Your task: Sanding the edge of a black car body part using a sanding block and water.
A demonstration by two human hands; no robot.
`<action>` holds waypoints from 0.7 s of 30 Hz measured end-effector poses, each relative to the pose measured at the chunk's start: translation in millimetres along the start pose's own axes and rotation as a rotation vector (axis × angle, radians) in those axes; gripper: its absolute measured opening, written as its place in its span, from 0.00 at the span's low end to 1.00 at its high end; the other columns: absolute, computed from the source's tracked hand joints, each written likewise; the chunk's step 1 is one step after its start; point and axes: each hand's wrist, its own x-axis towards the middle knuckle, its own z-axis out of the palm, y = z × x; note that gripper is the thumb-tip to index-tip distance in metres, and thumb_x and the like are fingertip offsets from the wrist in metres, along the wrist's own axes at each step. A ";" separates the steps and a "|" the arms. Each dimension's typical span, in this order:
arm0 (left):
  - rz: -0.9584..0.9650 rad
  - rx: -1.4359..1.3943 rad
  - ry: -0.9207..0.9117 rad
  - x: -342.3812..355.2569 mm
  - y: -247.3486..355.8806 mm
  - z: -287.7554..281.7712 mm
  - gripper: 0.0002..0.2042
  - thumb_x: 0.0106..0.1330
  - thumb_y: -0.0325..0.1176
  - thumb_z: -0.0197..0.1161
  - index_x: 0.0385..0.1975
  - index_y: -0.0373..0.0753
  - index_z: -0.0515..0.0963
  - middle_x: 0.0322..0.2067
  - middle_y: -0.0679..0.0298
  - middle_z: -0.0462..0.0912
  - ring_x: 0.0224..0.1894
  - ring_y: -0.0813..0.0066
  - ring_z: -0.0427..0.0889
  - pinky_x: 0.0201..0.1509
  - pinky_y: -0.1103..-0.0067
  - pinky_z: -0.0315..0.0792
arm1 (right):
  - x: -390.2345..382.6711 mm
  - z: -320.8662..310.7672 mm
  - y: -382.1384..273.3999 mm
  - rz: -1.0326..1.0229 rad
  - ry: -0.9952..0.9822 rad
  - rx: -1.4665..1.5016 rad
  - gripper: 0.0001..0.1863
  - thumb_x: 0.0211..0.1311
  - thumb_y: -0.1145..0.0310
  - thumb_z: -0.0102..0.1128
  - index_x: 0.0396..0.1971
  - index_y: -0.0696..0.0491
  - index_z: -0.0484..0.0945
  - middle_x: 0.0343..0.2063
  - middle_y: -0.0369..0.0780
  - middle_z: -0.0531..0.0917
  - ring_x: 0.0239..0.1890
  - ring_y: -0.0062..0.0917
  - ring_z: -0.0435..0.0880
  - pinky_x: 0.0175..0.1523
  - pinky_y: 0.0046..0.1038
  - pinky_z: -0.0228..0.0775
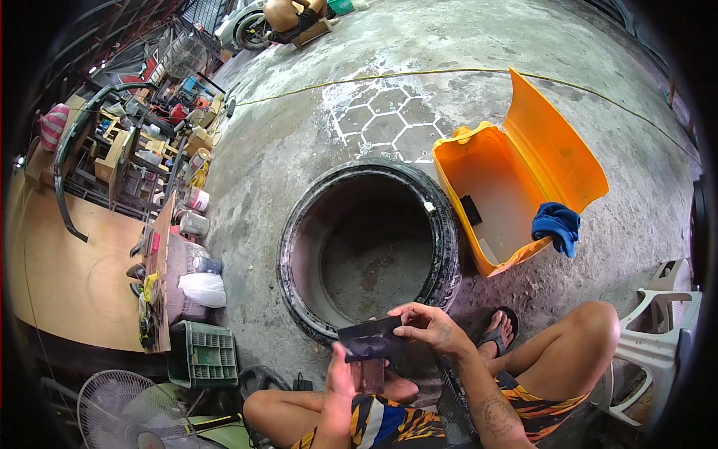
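A flat black rectangular piece (374,337), perhaps sandpaper, is held up between my two hands. My right hand (430,329) pinches its right end, thumb below and fingers on top. At the lower left corner my left hand (342,378) is closed on it, thumb upward, its other fingers partly hidden. Just below the piece shows a brownish block-like thing (372,376) whose kind I cannot make out. A long black textured part (455,408) lies across my lap under my right forearm. Right in front of me a big black tyre-like ring (298,232) lies flat on the floor.
A cut-open orange plastic container (557,142) holds cloudy water and a small black block (470,210); a blue cloth (556,227) hangs over its rim. To the right stands a white plastic chair (658,340). Left are a green crate (203,353), a fan (131,411) and a wooden table (82,277). Another person (288,19) sits far off.
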 end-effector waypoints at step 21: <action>-0.080 0.288 0.102 -9.1 14.5 20.9 0.34 0.79 0.43 0.69 0.77 0.30 0.68 0.63 0.58 0.82 0.62 0.72 0.84 0.70 0.74 0.76 | 3.2 25.6 10.8 -0.117 -0.032 -0.273 0.20 0.67 0.68 0.81 0.55 0.58 0.85 0.47 0.34 0.86 0.49 0.16 0.84 0.57 0.23 0.78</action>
